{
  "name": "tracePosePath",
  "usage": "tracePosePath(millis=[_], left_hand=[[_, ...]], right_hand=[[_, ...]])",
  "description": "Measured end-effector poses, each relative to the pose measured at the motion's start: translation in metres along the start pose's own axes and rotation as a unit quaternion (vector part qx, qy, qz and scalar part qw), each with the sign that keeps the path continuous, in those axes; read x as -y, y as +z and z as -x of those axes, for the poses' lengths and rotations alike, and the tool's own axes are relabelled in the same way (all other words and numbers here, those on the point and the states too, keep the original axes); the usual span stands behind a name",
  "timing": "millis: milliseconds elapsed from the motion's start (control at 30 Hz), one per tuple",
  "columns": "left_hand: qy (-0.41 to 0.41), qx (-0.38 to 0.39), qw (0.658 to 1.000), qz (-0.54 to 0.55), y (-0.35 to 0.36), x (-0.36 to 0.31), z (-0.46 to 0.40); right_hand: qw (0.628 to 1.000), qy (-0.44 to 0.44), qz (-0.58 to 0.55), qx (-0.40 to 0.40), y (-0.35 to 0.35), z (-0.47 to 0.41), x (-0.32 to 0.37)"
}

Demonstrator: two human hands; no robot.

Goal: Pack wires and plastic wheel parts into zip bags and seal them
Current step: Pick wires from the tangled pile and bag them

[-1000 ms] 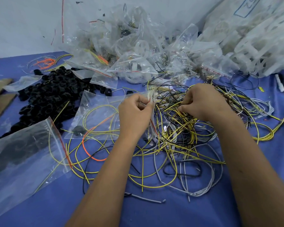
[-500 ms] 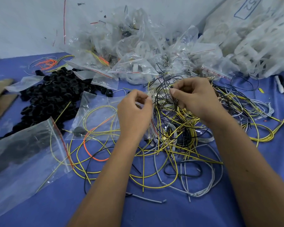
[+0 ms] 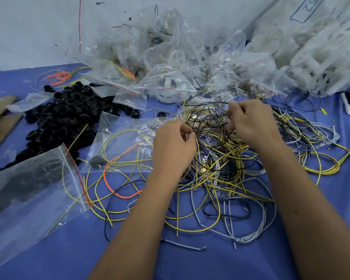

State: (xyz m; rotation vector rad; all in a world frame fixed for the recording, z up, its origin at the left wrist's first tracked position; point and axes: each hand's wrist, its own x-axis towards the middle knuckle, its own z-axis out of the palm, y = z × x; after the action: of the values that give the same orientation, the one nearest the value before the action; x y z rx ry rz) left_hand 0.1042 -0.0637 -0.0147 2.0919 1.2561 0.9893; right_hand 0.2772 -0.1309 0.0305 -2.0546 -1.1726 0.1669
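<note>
**Both hands in the wire pile**

We saw two hands working in a big messy pile of wires (image 3: 220,158) in the middle of the blue desk (image 3: 251,259). The wires were yellow, black, grey and one orange, all tangled up.

The left hand (image 3: 173,147) had its fingers (image 3: 187,131) curled and pinched together on the open edge of a clear zip bag (image 3: 125,142). The bag lay flat on the desk just left of that hand, and we saw yellow loops of wire through it. A few yellow wires ran right by those fingers too.

The right hand (image 3: 253,122) was at the top of the pile. Its fingers were curled tight on a bunch of thin black wires (image 3: 210,126), which hung in loops between the two hands.

To the left sat a heap of black wheel parts (image 3: 63,116). Near the front left lay a zip bag with a red strip (image 3: 28,190), and it had dark parts inside. At the back of the desk was a pile of filled clear bags (image 3: 166,63), some with white wheels in them. A big sack of white plastic parts (image 3: 311,47) sat at the back right.
</note>
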Motion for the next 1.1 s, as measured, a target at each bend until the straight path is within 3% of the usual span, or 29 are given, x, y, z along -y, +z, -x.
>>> tracePosePath(millis=[233,433,600,833,967,1100], left_hand=[[-0.012,-0.002,0.999,-0.044,0.002,-0.004,-0.001],[-0.01,0.031,0.996,-0.084,0.008,-0.017,-0.01],[-0.015,0.078,0.987,-0.141,0.012,-0.029,-0.02],[-0.003,0.072,0.987,-0.142,0.005,-0.034,-0.021],[0.003,0.03,0.998,-0.06,-0.002,-0.039,-0.02],[-0.004,0.004,0.998,0.063,-0.01,-0.05,-0.023]], right_hand=[[0.993,-0.017,0.04,-0.11,-0.003,-0.004,-0.003],[0.996,-0.028,0.082,0.004,0.006,0.004,0.003],[0.998,-0.014,0.057,0.012,0.006,0.001,-0.002],[0.996,0.003,0.088,0.029,0.01,0.002,-0.001],[0.999,-0.022,0.017,-0.022,0.004,-0.001,-0.004],[0.975,-0.004,-0.212,-0.064,-0.008,-0.002,0.001]])
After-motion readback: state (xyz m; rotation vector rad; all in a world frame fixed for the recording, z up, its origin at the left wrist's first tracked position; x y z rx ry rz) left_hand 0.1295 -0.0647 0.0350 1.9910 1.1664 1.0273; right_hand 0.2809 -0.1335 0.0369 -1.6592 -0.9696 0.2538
